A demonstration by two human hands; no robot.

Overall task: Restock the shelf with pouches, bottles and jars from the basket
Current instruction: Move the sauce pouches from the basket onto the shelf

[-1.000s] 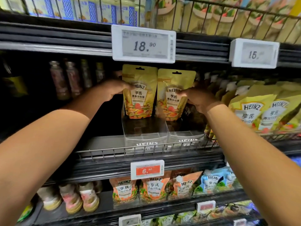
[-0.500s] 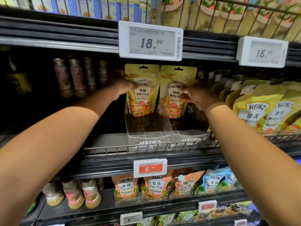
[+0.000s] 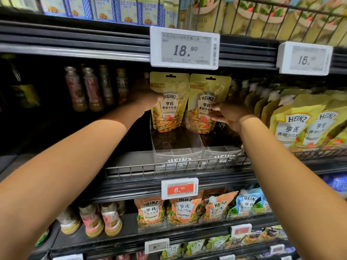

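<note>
Two yellow pouches hang side by side under the upper shelf edge: the left pouch (image 3: pixel 170 102) and the right pouch (image 3: pixel 206 104), both printed HEINZ with Chinese characters. The left hand (image 3: pixel 144 96) has its grip pinched on the left pouch's side; the right hand (image 3: pixel 229 113) pinches the right pouch's lower right edge. Below them sit clear plastic trays (image 3: pixel 176 152) marked HEINZ behind a wire rail (image 3: pixel 169 167). Dark bottles (image 3: pixel 92 89) stand to the left, larger Heinz pouches (image 3: pixel 294 126) crowd the right. Price tags read 18.90 (image 3: pixel 185 47), 15 (image 3: pixel 305 59) and 6.90 (image 3: pixel 179 188).
</note>
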